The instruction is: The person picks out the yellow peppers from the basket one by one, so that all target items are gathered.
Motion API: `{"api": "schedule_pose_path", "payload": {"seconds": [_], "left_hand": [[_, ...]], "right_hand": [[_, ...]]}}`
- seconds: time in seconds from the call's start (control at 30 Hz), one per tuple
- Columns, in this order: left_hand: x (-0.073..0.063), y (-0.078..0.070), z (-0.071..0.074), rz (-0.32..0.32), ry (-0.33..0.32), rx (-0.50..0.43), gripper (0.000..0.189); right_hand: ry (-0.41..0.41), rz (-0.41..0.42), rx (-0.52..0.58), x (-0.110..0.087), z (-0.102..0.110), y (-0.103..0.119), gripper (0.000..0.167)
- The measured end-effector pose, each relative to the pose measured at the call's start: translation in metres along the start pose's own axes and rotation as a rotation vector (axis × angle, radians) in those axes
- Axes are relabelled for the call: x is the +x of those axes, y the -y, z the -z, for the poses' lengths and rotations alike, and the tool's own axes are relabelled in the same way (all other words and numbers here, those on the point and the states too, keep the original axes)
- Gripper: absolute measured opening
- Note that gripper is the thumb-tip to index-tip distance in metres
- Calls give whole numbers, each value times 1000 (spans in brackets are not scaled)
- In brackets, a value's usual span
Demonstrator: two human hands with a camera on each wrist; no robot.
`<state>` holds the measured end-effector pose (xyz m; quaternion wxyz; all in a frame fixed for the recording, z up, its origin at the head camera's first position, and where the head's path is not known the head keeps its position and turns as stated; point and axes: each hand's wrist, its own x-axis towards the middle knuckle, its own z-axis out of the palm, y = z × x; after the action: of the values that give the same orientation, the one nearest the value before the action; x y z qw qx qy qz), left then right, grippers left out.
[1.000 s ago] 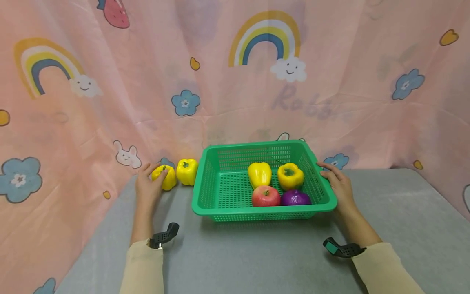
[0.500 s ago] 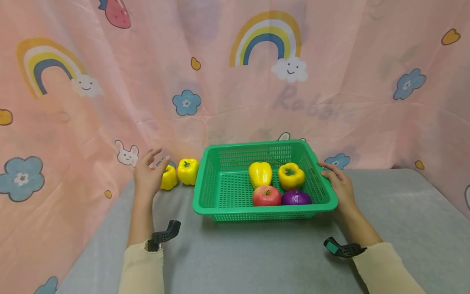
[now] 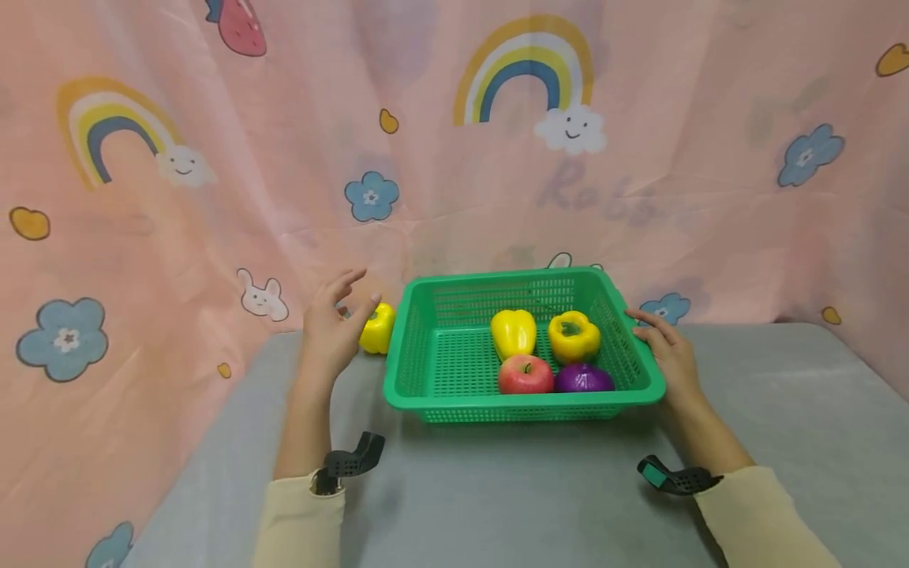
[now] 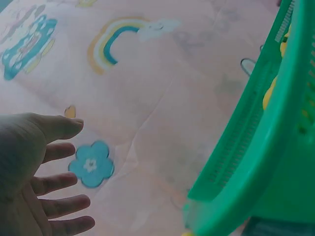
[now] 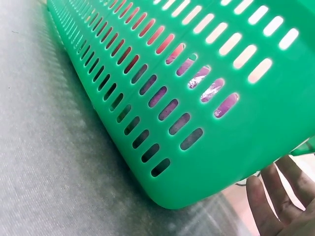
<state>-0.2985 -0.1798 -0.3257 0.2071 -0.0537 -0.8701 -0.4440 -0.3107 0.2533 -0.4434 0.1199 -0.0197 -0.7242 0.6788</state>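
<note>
The left hand [image 3: 332, 330], fingers apart and holding nothing, hangs near 1 yellow pepper [image 3: 379, 331] left of the green basket [image 3: 529, 400]. The right hand [image 3: 671, 359] touches the basket (I can't tell if it pinches), maybe to keep it steady.
</note>
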Motion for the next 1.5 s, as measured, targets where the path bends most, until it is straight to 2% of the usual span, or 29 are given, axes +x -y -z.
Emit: {"api": "schedule_pose_path", "payload": {"seconds": [0.1,0.17,0.3,0.4,0.6,0.8,1.17,1.37,1.5], "left_hand": [[-3,-9,-10,-18,31,-21,48],[-4,-14,-21,-19,69,-68,47],[-8,-20,-47,-9,201,-186,47],[-12,-23,-63,-8,276,-215,46],[-16,-24,-84,4,282,-184,43],[-16,-31,-101,39,292,-150,44],[-3,-61,-130,47,362,-52,45],[4,-67,-148,73,370,30,46],[9,-65,-162,90,369,86,46]], "right_hand": [[1,-3,3,1,1,1,35],[4,1,33,1,1,1,34],[4,23,45,0,3,0,32],[2,26,29,0,3,-1,32],[16,16,50,0,-2,-2,32],[32,27,-5,3,-3,-3,33],[12,15,-8,1,4,-1,36],[42,-7,87,2,3,1,32],[88,-27,49,2,8,5,38]]}}
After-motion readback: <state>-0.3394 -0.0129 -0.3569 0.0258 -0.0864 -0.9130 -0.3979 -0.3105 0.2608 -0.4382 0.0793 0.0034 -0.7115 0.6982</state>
